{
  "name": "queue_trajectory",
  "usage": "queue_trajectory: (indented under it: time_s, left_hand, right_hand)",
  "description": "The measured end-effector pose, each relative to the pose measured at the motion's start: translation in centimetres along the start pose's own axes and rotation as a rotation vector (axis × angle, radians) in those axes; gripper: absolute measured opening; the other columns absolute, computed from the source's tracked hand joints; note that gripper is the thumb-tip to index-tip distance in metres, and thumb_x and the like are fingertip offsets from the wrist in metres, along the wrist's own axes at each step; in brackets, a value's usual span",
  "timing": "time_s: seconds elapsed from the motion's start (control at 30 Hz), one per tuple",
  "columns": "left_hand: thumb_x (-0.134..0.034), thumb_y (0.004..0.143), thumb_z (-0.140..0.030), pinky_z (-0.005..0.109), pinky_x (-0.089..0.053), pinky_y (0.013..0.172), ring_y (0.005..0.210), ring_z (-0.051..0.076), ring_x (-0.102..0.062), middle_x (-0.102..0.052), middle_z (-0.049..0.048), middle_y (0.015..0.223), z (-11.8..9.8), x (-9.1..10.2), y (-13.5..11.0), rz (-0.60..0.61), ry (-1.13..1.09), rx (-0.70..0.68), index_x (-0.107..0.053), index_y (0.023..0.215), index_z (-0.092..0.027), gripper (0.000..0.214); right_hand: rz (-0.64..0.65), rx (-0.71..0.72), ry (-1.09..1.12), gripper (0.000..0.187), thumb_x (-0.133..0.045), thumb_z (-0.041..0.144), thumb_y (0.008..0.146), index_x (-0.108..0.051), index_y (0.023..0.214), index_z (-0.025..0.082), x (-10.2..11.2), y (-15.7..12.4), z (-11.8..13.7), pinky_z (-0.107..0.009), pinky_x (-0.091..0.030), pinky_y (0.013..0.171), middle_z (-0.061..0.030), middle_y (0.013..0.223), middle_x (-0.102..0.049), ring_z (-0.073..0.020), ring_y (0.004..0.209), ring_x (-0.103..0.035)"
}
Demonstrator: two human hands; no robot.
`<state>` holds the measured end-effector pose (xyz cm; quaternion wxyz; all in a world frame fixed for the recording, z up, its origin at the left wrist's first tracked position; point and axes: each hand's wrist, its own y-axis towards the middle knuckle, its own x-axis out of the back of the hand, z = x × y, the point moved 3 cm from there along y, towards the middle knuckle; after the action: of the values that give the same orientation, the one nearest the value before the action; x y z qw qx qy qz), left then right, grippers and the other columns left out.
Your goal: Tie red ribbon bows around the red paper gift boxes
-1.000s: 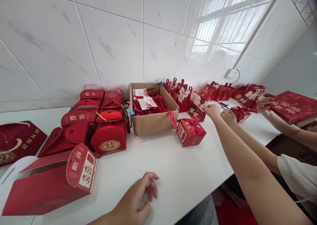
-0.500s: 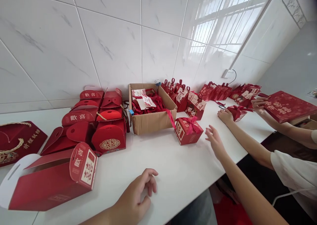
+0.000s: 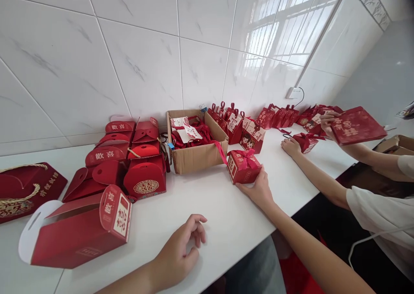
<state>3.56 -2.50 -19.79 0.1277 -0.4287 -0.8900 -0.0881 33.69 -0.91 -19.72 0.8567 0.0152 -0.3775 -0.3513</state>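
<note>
Now your right hand (image 3: 259,191) has reached the ribboned box (image 3: 244,173), grip wide round its near corner, box at the hand's 11 o'clock; firm hold, can't tell. So this box seems the piece in work. Left hand (image 3: 179,250) at 8 o'clock, empty, loosely curled over the surface (image 3: 223,216).

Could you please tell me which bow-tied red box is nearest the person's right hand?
The bow-tied box beside the open carton; the other one sits farther right, beside a co-worker's hand.

Left hand (image 3: 179,253) is loosely curled; right hand (image 3: 259,191) (arm (image 3: 304,238) outstretched) has its thumb (image 3: 246,190) spread.
</note>
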Motion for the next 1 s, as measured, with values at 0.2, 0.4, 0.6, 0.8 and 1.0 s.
queue_trajectory:
  time_s: [0.2,0.4,0.6,0.8,1.0]
  left_hand:
    - [-0.038,0.067,0.001,0.034,-0.043,0.080,0.079,0.015,-0.047,-0.049,0.0013,0.089,-0.2,0.0,0.0,0.010,0.006,0.016,-0.034,0.116,-0.024,0.055]
    - [-0.037,0.067,0.001,0.035,-0.042,0.080,0.079,0.015,-0.047,-0.049,0.0010,0.089,-0.2,0.1,0.0,0.017,0.010,0.023,-0.033,0.116,-0.024,0.055]
    - [-0.036,0.067,0.001,0.035,-0.042,0.079,0.080,0.016,-0.048,-0.049,0.0012,0.090,-0.2,0.0,-0.1,0.015,0.017,0.027,-0.032,0.117,-0.025,0.056]
    - [-0.036,0.066,0.001,0.036,-0.042,0.080,0.080,0.016,-0.048,-0.050,0.0013,0.090,-0.4,0.0,0.0,0.021,0.017,0.028,-0.032,0.116,-0.024,0.056]
    - [-0.036,0.067,0.000,0.036,-0.042,0.080,0.080,0.016,-0.048,-0.050,0.0008,0.090,-0.1,0.0,-0.1,0.024,0.016,0.022,-0.032,0.117,-0.025,0.056]
  right_hand:
    - [-0.071,0.126,-0.099,0.122,-0.068,0.060,0.062,0.008,0.148,0.017,0.4,-0.7,1.6,-0.052,-0.036,0.103,-0.0197,0.152,-0.007,-0.0359,0.141,-0.013]
    - [0.061,-0.024,0.000,0.128,-0.072,0.052,0.058,0.014,0.147,0.020,-0.4,2.2,1.8,-0.049,-0.045,0.091,-0.0215,0.145,-0.017,-0.0364,0.127,-0.040]
    - [0.011,-0.059,0.000,0.125,-0.070,0.044,0.058,0.012,0.148,0.019,-2.2,7.3,1.9,-0.049,-0.044,0.093,-0.0206,0.142,-0.026,-0.0374,0.126,-0.040]
    - [-0.097,-0.028,-0.108,0.110,-0.063,0.039,0.066,0.006,0.148,0.012,-4.7,9.4,1.5,-0.051,-0.040,0.094,-0.0251,0.145,-0.024,-0.0408,0.127,-0.037]
    - [-0.223,0.021,-0.126,0.086,-0.063,0.043,0.070,-0.023,0.138,0.009,-5.2,9.8,-0.1,-0.053,-0.041,0.090,-0.0283,0.140,-0.026,-0.0418,0.122,-0.038]
